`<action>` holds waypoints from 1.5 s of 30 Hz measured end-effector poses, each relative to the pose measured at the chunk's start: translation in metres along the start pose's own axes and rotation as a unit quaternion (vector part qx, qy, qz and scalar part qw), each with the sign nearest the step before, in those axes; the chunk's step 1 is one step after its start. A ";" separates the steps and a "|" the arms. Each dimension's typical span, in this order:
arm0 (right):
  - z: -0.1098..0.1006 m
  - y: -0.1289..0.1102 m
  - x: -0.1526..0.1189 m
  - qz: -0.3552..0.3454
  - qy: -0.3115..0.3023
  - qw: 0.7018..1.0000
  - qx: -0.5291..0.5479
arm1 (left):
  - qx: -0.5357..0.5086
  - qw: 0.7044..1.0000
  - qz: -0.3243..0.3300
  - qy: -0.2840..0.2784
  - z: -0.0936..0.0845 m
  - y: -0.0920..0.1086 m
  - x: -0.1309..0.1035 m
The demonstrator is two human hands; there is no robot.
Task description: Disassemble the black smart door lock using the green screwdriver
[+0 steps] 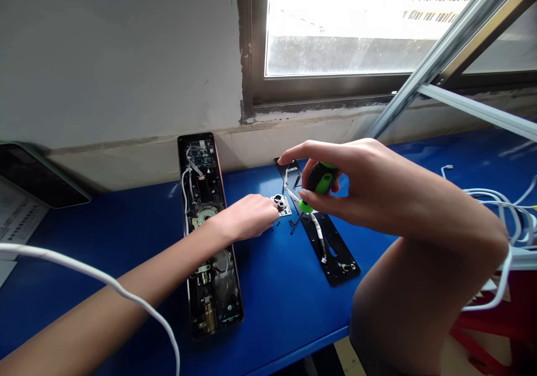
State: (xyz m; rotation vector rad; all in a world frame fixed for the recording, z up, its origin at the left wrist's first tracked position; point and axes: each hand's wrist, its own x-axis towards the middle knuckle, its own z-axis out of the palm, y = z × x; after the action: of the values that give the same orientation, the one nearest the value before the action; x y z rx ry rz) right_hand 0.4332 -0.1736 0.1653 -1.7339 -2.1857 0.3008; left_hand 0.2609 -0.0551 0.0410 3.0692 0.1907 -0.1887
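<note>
My right hand (335,177) is wrapped round a green and black screwdriver (321,181), its shaft slanting down to the left over the blue table. My left hand (255,216) has its fingers closed at the edge of a small metal plate with a dark round part (281,203). Several tiny dark screws (291,222) lie beside it. Beneath my left forearm is a long black housing (210,197) with a circuit board, wires and a brass-coloured cylinder inside. A long black panel (331,253) with a white cable lies under and below my right hand.
White coiled cables (499,197) lie at the right, near a metal frame (444,34). A dark screen device (39,174) leans at the far left. One white cable (104,275) crosses over my left forearm. The wall and window stand behind the table (285,320).
</note>
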 end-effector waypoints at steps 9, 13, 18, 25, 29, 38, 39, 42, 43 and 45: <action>0.002 -0.001 0.002 -0.001 -0.001 1.000 -0.004 | -0.017 1.000 -0.004 0.002 0.005 0.005 -0.001; 0.001 -0.001 0.002 0.001 0.000 1.000 0.000 | -0.023 0.999 0.005 0.022 0.010 0.005 0.007; 0.001 0.000 0.002 0.000 -0.002 1.000 0.001 | -0.035 0.998 0.011 0.041 0.011 0.005 0.010; 0.002 0.001 0.002 -0.010 0.004 1.000 0.001 | -0.029 0.999 0.011 0.032 0.011 0.006 0.004; 0.003 0.000 0.001 -0.004 -0.002 1.000 -0.002 | -0.024 1.000 -0.005 0.019 0.004 0.007 0.002; 0.006 -0.008 0.010 -0.043 0.034 0.998 0.000 | -0.093 0.982 -0.035 0.163 -0.018 -0.009 -0.059; 0.008 -0.010 0.012 -0.047 0.033 0.998 0.008 | -0.110 0.973 -0.049 0.196 -0.016 -0.011 -0.070; 0.015 -0.016 0.020 -0.055 0.036 0.998 0.024 | -0.117 0.939 -0.091 0.310 -0.005 -0.014 -0.100; 0.018 -0.017 0.023 -0.058 0.042 0.997 0.027 | -0.107 0.927 -0.110 0.341 -0.001 -0.014 -0.109; 0.024 -0.020 0.029 -0.065 0.057 0.996 0.031 | -0.086 0.901 -0.163 0.393 0.010 -0.012 -0.123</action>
State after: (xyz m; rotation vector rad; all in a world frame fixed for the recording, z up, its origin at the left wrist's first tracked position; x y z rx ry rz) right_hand 0.3997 -0.1489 0.1539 -1.5299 -2.1718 0.2291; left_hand 0.1367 -0.0585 0.0459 2.7191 0.7035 1.0088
